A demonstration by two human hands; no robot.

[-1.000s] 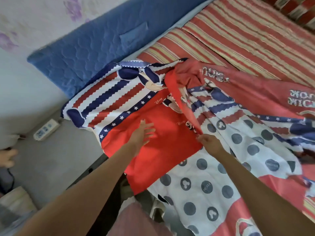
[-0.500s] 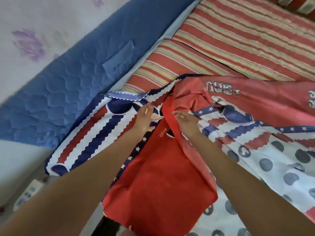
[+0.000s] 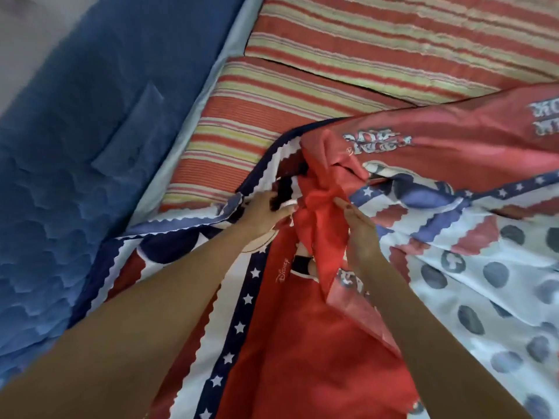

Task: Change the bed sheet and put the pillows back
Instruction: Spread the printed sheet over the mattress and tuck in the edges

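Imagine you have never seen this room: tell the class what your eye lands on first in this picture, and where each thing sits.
First comes the bright patterned bed sheet, red with stars, stripes and grey dots, bunched across the lower right. At its centre the left hand and the right hand meet on a red fold. Behind lies the striped mattress, with a blue quilted pad along the left.

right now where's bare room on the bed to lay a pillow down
Free: the striped mattress above the printed sheet, bordered on the left by the blue quilted pad. Crowded: the red fold, where the left hand and right hand work the bunched cloth.
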